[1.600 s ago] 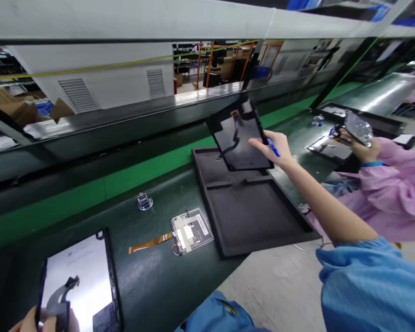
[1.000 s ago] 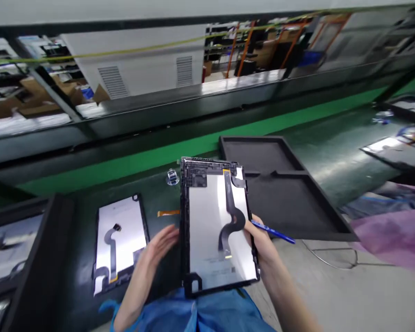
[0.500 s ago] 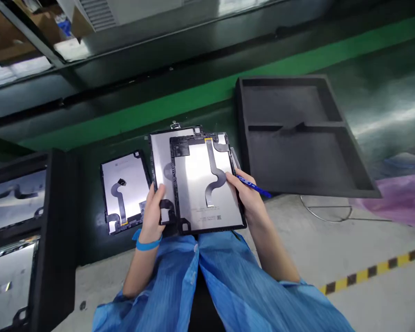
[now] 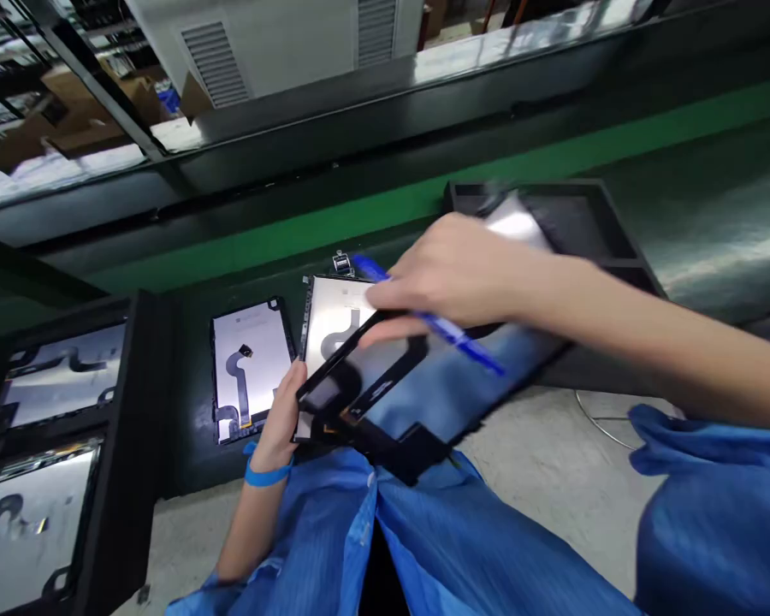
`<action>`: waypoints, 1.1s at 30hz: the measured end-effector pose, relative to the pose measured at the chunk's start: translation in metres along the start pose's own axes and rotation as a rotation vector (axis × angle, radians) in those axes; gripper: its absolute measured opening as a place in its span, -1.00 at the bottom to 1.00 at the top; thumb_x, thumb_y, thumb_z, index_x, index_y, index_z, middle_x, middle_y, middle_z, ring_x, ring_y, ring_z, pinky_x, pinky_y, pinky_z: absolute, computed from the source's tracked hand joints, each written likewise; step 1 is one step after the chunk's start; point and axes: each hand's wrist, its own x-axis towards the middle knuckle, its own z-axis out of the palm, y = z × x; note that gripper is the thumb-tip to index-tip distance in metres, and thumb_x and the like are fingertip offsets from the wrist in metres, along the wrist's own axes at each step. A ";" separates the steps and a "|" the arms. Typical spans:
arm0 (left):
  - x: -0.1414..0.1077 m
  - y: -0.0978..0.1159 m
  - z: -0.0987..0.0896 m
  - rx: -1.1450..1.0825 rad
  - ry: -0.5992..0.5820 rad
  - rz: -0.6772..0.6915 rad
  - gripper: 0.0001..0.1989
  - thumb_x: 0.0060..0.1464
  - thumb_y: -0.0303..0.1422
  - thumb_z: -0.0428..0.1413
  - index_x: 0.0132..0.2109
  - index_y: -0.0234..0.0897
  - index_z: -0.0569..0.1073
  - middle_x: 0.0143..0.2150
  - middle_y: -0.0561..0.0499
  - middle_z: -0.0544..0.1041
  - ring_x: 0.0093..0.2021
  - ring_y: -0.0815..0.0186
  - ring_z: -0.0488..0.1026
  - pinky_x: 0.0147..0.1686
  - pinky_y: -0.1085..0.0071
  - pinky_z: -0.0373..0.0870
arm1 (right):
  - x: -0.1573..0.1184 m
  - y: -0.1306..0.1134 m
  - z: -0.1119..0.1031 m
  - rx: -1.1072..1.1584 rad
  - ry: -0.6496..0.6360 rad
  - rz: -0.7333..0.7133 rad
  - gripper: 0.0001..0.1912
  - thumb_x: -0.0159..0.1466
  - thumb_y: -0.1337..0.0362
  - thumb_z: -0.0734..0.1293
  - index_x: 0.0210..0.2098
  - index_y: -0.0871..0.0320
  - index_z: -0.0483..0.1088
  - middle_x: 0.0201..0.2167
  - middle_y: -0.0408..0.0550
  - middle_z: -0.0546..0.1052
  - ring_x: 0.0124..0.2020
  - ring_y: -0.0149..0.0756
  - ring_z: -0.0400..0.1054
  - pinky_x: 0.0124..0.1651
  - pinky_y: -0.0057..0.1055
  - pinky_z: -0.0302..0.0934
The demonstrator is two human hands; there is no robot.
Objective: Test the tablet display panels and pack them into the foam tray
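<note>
My left hand (image 4: 285,415), with a blue band at its wrist, grips the lower left edge of a screen panel (image 4: 337,312) with a curved grey ribbon cable. My right hand (image 4: 446,274) reaches across, its fingers closed on the upper edge of a second, tilted panel (image 4: 398,385) that partly covers the first. A blue pen (image 4: 465,340) is also tucked in the right hand. Another panel (image 4: 253,368) lies on the dark green surface at the left. Some right-hand fingertips are hidden.
At the left, a black foam tray (image 4: 132,428) holds panels. Another black tray (image 4: 607,218) stands behind my right arm; a blurred silvery panel shows over it. A small metal object (image 4: 342,262) sits behind the held panels.
The right hand has moved up and across the front panel, which is now turned and tilted. The pen moved with it. The left hand still holds the panel's left side.
</note>
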 end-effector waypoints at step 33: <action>-0.039 0.013 -0.014 0.154 -0.114 -0.088 -0.32 -0.30 -0.35 0.44 0.06 -0.28 0.50 -0.08 -0.07 0.64 -0.11 0.05 0.60 -0.14 0.33 0.54 | 0.055 -0.012 0.056 -0.154 -0.007 -0.267 -0.73 0.51 0.18 0.16 0.00 0.26 0.32 -0.29 -0.01 0.49 -0.28 -0.20 0.42 -0.36 -0.38 0.03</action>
